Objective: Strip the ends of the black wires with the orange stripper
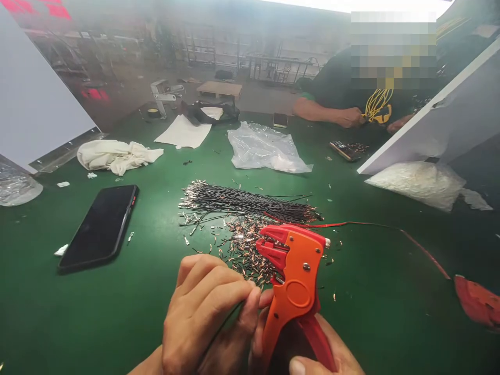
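My right hand (338,346) grips the handles of an orange and red wire stripper (299,265), whose jaws point up and to the left. Close beside the tool, my left hand (207,307) is closed, thumb against fingers. A thin black wire (222,330) runs along under its fingers; its tip is hard to make out. Beyond both hands lies a bundle of black wires (242,200) with metal terminals at the left end and bare copper at the right. Cut wire scraps (246,245) are heaped between the bundle and my hands, partly behind the stripper.
A black phone (99,226) lies left, near a white cloth (117,156). A clear plastic bag (267,148) lies farther back. At right are a filled bag (417,182), a red strip (351,224) and a red-orange tool (476,302). Across the table, a person holds yellow wires (377,107).
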The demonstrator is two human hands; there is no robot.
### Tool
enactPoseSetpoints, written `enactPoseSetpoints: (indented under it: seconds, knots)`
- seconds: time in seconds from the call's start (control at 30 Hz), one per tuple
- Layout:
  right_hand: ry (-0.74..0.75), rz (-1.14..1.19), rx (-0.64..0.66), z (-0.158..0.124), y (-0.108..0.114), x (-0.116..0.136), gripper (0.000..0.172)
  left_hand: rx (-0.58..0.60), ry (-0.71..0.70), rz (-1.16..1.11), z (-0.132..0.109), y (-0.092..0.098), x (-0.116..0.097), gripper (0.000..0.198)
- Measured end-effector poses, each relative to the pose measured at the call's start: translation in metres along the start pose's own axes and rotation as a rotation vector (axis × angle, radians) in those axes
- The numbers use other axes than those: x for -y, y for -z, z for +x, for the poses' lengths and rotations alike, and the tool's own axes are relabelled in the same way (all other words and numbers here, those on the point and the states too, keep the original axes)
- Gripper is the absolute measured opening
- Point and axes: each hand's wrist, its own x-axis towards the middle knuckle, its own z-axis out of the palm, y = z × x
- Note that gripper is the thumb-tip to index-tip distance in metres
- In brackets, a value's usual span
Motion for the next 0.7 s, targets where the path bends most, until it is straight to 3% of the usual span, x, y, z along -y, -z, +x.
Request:
enactPoseSetpoints:
  seconds: [0.1, 0.43, 0.6, 0.7]
  knots:
    - [-0.002, -0.052, 0.009, 0.002, 0.005, -0.005, 0.062, 0.030, 0.000, 0.020, 0.003, 0.001, -0.002, 0.026]
    - [0.063, -0.149, 0.079, 0.001, 0.010, -0.004, 0.052, -0.058, -0.013, 0.018, -0.004, -0.009, -0.008, 0.022]
    - [0.069, -0.132, 0.094, 0.007, 0.006, 0.001, 0.044, 0.060, -0.038, 0.044, -0.003, -0.001, -0.004, 0.020]
    - [0.038, 0.015, 0.169, 0.006, 0.006, 0.002, 0.039, 0.088, 0.003, -0.078, 0.004, 0.005, 0.002, 0.021]
